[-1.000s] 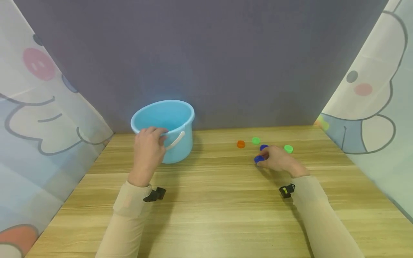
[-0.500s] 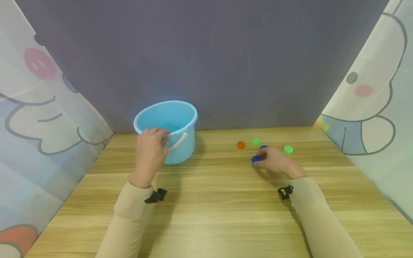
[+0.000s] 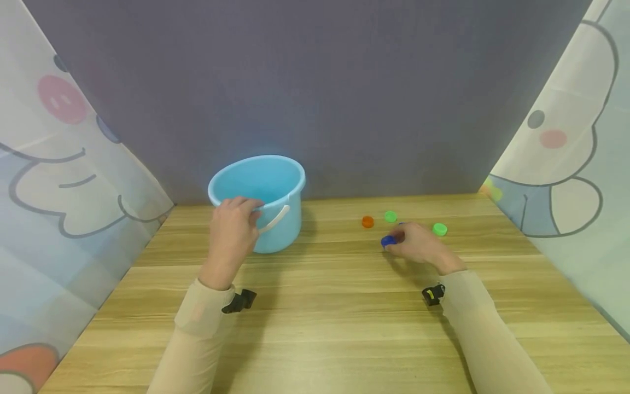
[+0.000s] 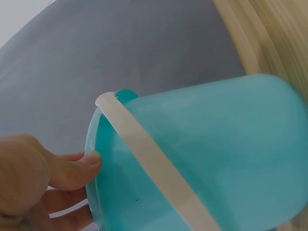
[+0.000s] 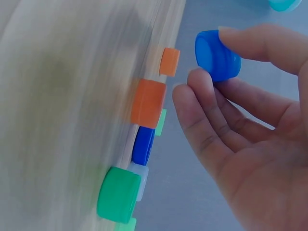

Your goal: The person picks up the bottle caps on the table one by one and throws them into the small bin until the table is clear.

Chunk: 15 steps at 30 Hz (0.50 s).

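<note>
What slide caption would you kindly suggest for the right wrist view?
The right hand pinches a round blue plastic cap above the wood-grain tabletop, near round plastic caps in several colours.

Stretches wide and flat as a wooden tabletop point(image 3: 315, 334), pale yellow-brown and streaked with grain from side to side. Carries a light blue bucket point(image 3: 280, 227) toward the back left. Well apart from it, toward the back right, bears small round items: an orange cap point(image 3: 367, 221), a green cap point(image 3: 390, 216) just beside it, a partly hidden blue cap point(image 5: 143, 146), and a second green cap point(image 3: 439, 229) farther right. In the right wrist view, also holds a second orange cap point(image 5: 148, 103), a pale cap point(image 5: 139, 179) and a darker green cap point(image 5: 119, 195).
</note>
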Available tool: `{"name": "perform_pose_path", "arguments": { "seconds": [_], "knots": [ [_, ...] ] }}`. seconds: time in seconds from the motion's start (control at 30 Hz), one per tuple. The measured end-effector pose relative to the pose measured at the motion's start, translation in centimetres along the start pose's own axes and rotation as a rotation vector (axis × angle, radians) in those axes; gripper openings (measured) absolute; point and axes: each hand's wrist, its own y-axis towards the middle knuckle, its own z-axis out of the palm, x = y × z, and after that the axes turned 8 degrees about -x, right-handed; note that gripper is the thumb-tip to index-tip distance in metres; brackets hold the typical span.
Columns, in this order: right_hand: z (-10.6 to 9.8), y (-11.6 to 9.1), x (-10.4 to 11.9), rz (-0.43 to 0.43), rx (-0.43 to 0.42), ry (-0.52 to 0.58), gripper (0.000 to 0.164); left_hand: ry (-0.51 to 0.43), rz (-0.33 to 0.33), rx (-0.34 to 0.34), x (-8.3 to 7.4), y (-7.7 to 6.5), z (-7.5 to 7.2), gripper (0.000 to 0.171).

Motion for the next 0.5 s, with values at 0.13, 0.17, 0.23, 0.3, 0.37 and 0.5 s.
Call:
{"name": "perform_pose_path", "arguments": {
  "seconds": [0.13,0.17,0.23,0.3,0.37,0.5],
  "knots": [
    [0.0,0.0,0.3,-0.012,-0.011,0.003,0.043,-0.012,0.004,0.002,-0.1,0.0,0.0,0.018],
    [0.0,0.0,0.4,-0.010,-0.012,0.008,0.042,-0.014,0.006,0.001,-0.1,0.0,0.0,0.018],
    [0.0,0.0,0.6,-0.011,-0.013,0.017,0.042,-0.017,0.006,0.002,-0.2,0.0,0.1,0.018],
    [0.0,0.0,0.8,-0.019,-0.015,0.021,0.042,-0.017,0.007,0.003,-0.2,0.0,0.1,0.018],
    [0.0,0.0,0.9,-0.024,-0.022,0.019,0.042,-0.017,0.008,0.004,-0.2,0.0,0.1,0.018],
    [0.1,0.1,1.1,-0.041,-0.040,0.014,0.042,-0.017,0.018,0.005,-0.3,-0.1,0.0,0.018]
  ]
}}
